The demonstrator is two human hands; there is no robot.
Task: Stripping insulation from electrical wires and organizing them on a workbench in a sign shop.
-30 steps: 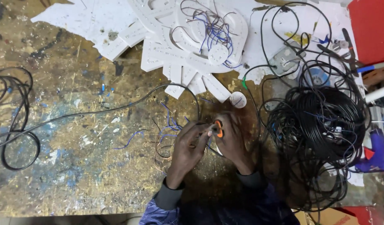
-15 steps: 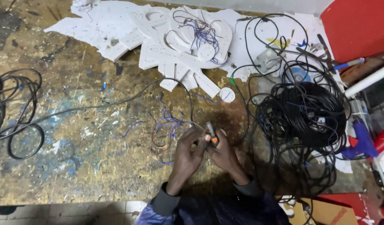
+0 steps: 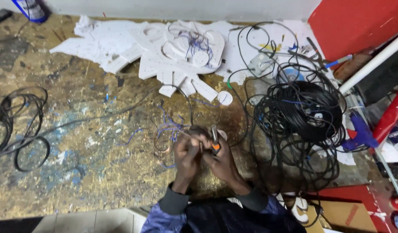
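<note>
Both of my hands meet low in the middle of the head view, over a paint-stained wooden bench (image 3: 78, 172). My right hand (image 3: 222, 162) is closed around a small tool with an orange handle and a grey tip (image 3: 215, 140). My left hand (image 3: 187, 155) pinches a thin wire (image 3: 181, 133) right beside the tool's tip. A black cable (image 3: 190, 108) runs from my hands up toward white foam pieces. Loose blue and copper wire strands (image 3: 164, 133) lie just left of my hands.
White foam shapes (image 3: 164, 51) with blue wiring lie at the back. A big tangle of black cable (image 3: 307, 116) fills the right side, a smaller black coil (image 3: 17, 125) the left edge. A blue glue gun (image 3: 358, 133), a white pipe (image 3: 371, 64) and a red panel (image 3: 354, 21) stand right.
The view has shifted, so the bench and foam sit lower in the frame. My hands stay together on the tool and wire, with the tool turned more upright.
</note>
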